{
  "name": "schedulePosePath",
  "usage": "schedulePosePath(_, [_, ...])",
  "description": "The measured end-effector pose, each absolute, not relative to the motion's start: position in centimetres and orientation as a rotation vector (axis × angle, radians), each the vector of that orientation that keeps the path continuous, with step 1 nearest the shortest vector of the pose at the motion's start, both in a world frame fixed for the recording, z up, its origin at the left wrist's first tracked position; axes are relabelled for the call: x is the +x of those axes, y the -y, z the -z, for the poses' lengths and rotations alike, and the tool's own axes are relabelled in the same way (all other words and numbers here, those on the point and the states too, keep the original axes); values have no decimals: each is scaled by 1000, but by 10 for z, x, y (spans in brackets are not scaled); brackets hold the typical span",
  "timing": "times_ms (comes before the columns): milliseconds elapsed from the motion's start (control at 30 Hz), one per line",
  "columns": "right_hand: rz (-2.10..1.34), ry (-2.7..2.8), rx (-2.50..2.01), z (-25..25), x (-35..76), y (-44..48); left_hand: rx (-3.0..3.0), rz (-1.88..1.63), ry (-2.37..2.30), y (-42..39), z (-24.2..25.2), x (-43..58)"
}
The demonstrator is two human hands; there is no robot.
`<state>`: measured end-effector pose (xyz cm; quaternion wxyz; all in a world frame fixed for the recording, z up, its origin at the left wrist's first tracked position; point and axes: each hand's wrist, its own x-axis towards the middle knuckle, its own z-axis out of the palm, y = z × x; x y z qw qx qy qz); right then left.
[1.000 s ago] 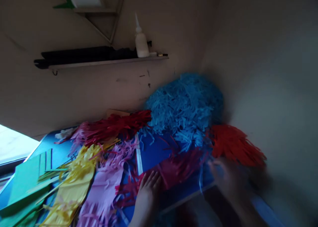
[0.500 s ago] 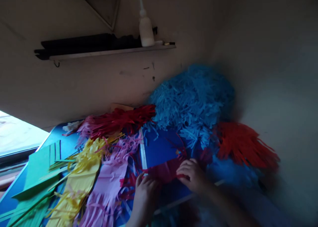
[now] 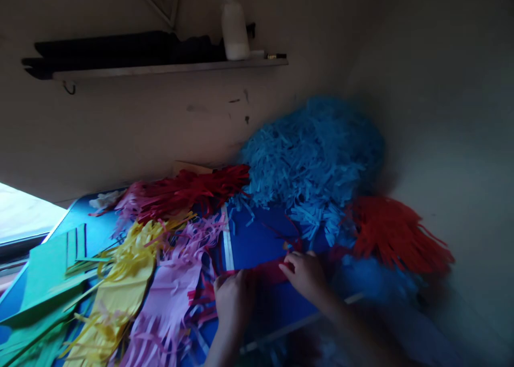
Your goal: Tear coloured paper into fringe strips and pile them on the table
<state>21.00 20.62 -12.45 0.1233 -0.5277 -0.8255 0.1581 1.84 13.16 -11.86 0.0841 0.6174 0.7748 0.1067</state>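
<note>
A dark red strip of thin paper stretches between my two hands near the front edge of the blue table. My left hand has its fingers curled over the strip's left end, beside some red fringe. Holding the strip further right is my right hand, with thumb and fingers bent in on it. Shadow hides both sets of fingertips in part. Just left of my left hand lies a pink fringed paper strip.
Yellow fringed paper and green paper sheets cover the left side. Behind are a red fringe bundle and a big blue shredded-paper heap. Orange-red fringe lies right. A wall shelf carries a white bottle.
The red strip between my hands looks narrower than before. My left hand has turned and its fingers are drawn closer together. The camera view has shifted slightly.
</note>
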Motion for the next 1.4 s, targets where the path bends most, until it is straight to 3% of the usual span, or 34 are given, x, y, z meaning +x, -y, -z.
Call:
schedulePosePath(567, [-535,2372,-1578,130,209,-212,1812,-256,-2303,-132,115,16])
schedulePosePath(667, [-426,2347,-1587,125,215,-215,2013,-380,-2333,-131,116,17])
schedulePosePath(800, [-101,2198,-1580,112,227,-211,2396,-372,-1867,-133,115,15])
schedulePosePath(1000, [-465,2688,-814,114,227,-199,2389,-285,-1731,-132,96,19])
schedulePosePath(1400, [-546,2677,-913,114,227,-215,2225,-418,-1930,-134,99,15])
